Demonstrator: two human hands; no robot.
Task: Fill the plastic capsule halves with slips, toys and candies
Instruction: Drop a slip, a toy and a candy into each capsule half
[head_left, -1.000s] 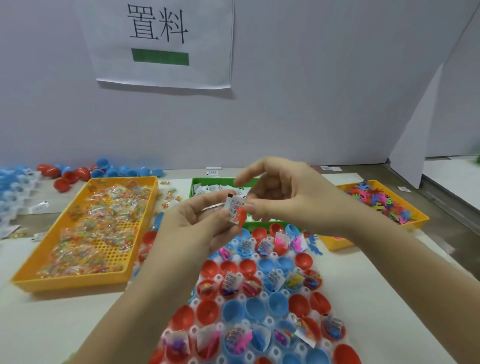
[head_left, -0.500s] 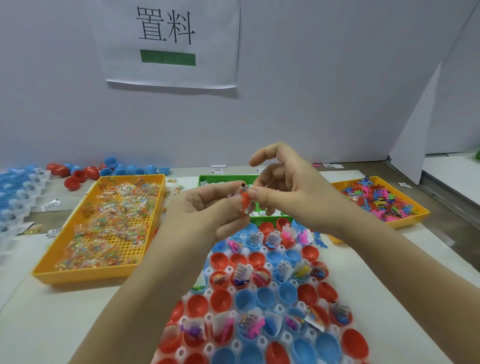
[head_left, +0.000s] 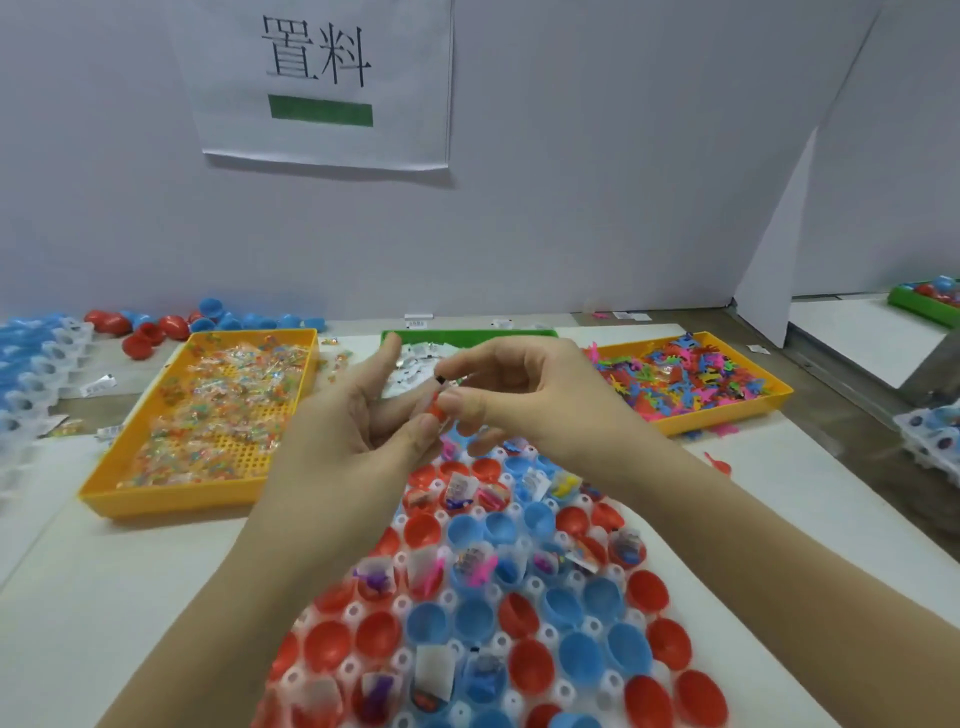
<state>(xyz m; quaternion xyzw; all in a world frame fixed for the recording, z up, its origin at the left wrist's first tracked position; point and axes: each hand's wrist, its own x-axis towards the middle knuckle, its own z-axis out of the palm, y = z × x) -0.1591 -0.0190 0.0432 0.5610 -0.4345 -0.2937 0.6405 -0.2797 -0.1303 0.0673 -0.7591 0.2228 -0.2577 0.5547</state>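
Currently right hand (head_left: 535, 410) pinches an orange toy (head_left: 438, 406); left hand (head_left: 343, 431) hold unclear. Drop it squarely into an empty half (head_left: 422, 527).

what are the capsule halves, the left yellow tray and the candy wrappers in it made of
Capsule halves: smooth moulded plastic, red and blue, slightly glossy judging by the soft highlights inside the cups.
Left yellow tray: rigid plastic, fairly matte, with a moulded grid of holes in its floor.
Candy wrappers: probably thin clear film, since coloured sweets show through and the surfaces glint.
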